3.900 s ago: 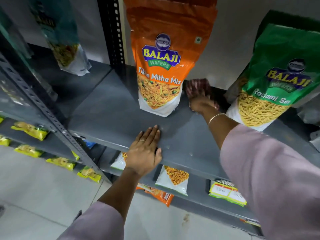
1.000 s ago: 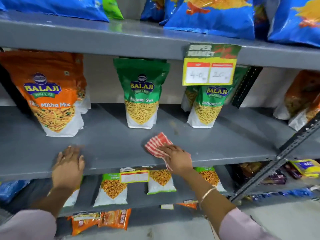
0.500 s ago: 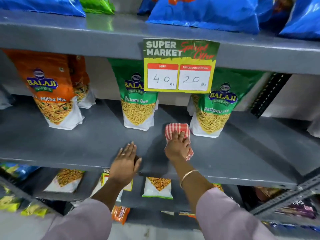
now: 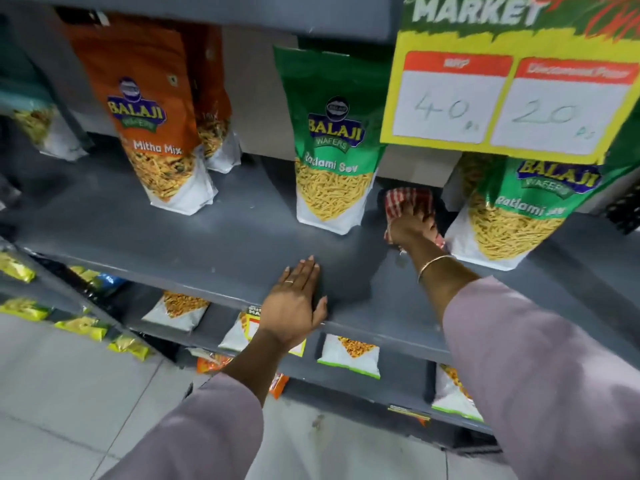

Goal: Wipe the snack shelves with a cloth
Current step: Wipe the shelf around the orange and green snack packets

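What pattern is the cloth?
Red-and-white checks on the cloth, seen in the head view.

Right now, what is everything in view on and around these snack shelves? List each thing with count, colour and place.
Shelf: one, grey, middle.
Mitha Mix pouch: one in front, orange, left; another orange pouch behind it.
Ratlami Sev pouches: two, green, centre and right.
Cloth: one, red-and-white checked, between the green pouches.
Price sign: one, yellow and green, upper right, reading 40 and 20.
Small packets: several, white or yellow, lower shelves.
Left hand: flat on the shelf's front edge.
Right hand: pressing on the cloth.
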A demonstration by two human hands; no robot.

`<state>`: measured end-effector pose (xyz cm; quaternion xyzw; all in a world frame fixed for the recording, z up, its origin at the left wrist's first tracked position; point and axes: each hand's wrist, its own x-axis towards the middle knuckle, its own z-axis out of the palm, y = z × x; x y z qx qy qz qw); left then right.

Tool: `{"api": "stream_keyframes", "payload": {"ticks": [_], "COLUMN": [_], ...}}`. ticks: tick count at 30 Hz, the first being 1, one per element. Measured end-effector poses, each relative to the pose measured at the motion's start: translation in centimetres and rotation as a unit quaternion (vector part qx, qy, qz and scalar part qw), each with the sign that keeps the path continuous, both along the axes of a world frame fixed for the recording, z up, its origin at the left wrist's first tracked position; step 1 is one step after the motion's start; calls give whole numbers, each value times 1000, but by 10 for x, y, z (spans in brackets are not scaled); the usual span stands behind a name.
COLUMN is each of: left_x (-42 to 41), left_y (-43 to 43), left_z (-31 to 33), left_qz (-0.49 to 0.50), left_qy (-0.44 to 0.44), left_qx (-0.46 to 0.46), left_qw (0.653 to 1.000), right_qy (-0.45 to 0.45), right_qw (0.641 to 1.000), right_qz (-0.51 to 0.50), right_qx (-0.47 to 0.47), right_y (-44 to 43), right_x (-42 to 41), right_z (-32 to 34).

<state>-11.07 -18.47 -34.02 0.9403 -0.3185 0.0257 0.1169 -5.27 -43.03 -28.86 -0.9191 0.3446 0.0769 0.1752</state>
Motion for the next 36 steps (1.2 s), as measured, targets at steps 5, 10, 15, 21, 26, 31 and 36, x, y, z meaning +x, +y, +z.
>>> {"api": "stream_keyframes", "payload": {"ticks": [5, 10, 15, 21, 26, 31, 36], "left_x": [0, 3, 3, 0, -3, -5, -5], "left_y": [0, 0, -1, 1, -1, -1, 0], "left_z": [0, -4, -3, 1, 4, 5, 5], "left_qz": [-1, -5, -3, -4, 0, 5, 3], "left_qy": [-2, -15, -24, -21, -15, -14, -13], "left_qx": [-9, -24, -21, -21, -16, -13, -23], "left_qw": [1000, 1000, 999, 1000, 1000, 1000, 1000], "right_qy": [6, 8, -14, -35, -96, -180, -141], "right_qw": [1000, 998, 997, 992, 979, 957, 894], "right_qz": [14, 55, 58, 110, 163, 228, 178], "right_qx": [-17, 21, 48, -46, -70, 2, 387], "right_y": [-12, -16, -19, 0, 33, 56, 28], "right_x": [19, 41, 27, -13, -68, -149, -176], "right_z": [2, 8, 0, -13, -14, -8, 46]}}
